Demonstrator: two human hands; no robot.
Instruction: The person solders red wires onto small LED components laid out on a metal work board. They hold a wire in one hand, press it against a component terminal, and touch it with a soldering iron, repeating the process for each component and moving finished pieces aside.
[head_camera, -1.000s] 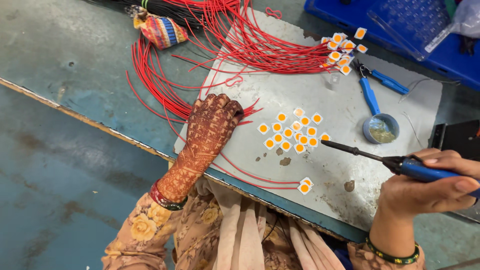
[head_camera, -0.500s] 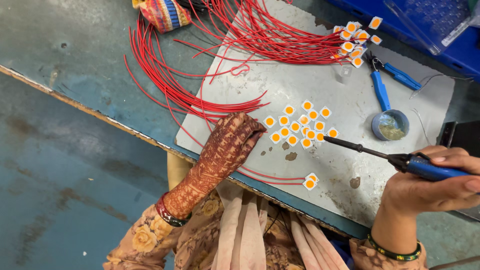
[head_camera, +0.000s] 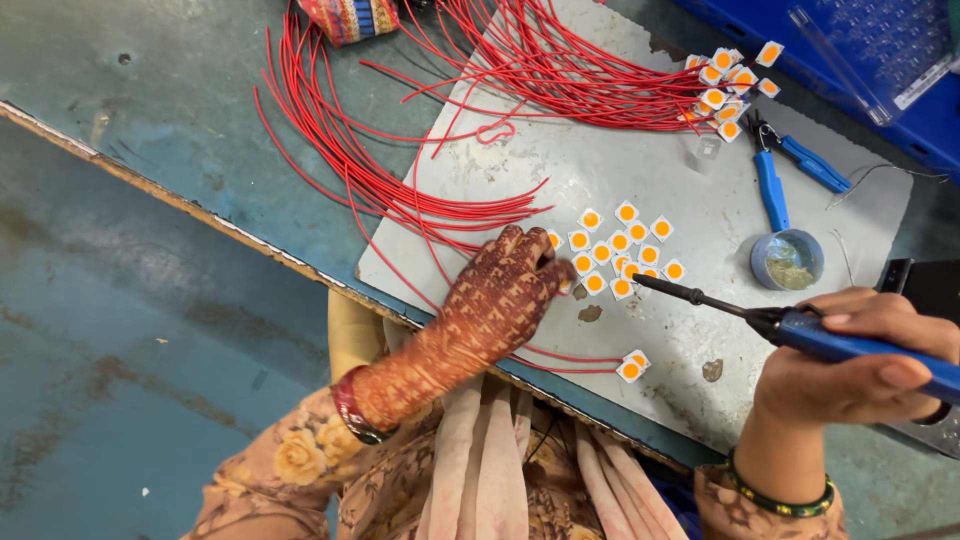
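Workbench: a worn blue-green table (head_camera: 150, 110) runs from the far left toward the right, its near edge slanting down to the right.
Red wires: a loose bundle of red wires (head_camera: 400, 160) fans across the table's far left and onto the board.
Work board: a grey board (head_camera: 640, 170) lies on the table, right of centre.
Left hand: the left hand (head_camera: 495, 300), patterned with henna, rests palm-down on the near left part of the board; its fingers are held close together and bent, the fingertips (head_camera: 545, 262) pressing at the left edge of the chip cluster. Whether they pinch a wire or a chip cannot be told.
Chip cluster: small white squares with orange centres (head_camera: 620, 245) lie grouped on the board, just right of the left hand.
Near pair: two more such squares (head_camera: 632, 366) sit nearer, at the ends of red wires.
Far pile: another heap of squares (head_camera: 725, 75) lies at the far right of the board.
Soldering iron: the blue-handled soldering iron (head_camera: 760, 320) has its tip just beside the cluster's near right edge.
Right hand: the right hand (head_camera: 860, 360) is wrapped around the iron's handle, thumb lying along it.
Pliers: blue-handled pliers (head_camera: 780, 170) lie far right.
Flux tin: a small round tin (head_camera: 788, 260) sits just near the pliers.
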